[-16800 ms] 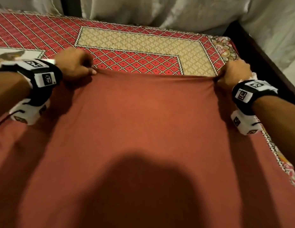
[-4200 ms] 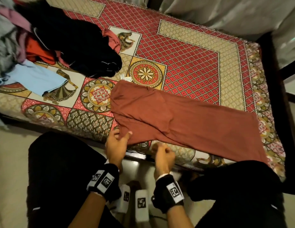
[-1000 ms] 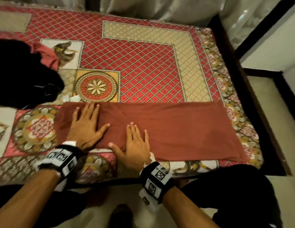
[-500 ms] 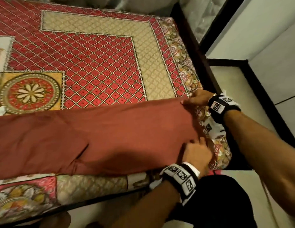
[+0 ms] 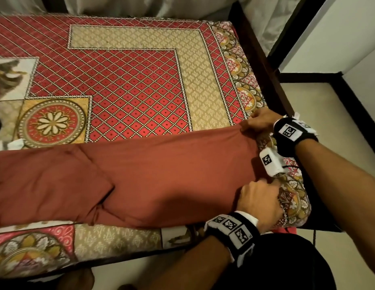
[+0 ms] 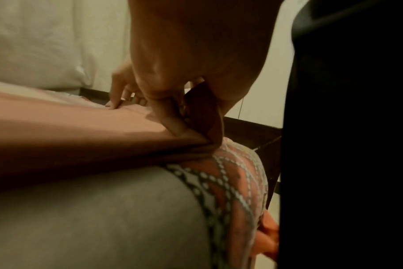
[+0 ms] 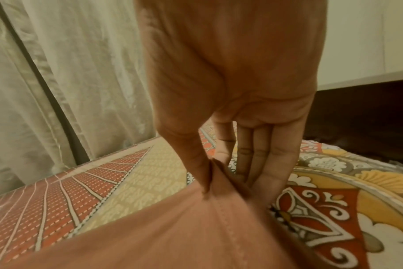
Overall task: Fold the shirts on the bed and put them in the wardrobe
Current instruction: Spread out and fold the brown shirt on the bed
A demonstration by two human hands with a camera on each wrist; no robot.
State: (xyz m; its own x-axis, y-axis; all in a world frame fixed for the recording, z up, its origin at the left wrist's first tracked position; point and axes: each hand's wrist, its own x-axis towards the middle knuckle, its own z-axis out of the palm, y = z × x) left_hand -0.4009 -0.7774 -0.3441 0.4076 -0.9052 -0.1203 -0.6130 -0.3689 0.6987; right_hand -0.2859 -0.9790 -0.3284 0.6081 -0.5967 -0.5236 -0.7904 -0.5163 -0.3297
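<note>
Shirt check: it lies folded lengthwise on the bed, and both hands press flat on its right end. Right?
Not quite. The shirt does lie folded lengthwise on the bed, but the left hand and right hand pinch its right end's corners; both wrist views show this.

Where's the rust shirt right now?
In the head view, the rust shirt lies along the bed's near edge, its right-end corners pinched by left hand and right hand.

A rust shirt (image 5: 161, 181), folded into a long strip, is laid across the near edge of the bed (image 5: 130, 80). Its right end is pinched by the left hand (image 5: 260, 203) at the near corner and the right hand (image 5: 259, 120) at the far corner.
</note>
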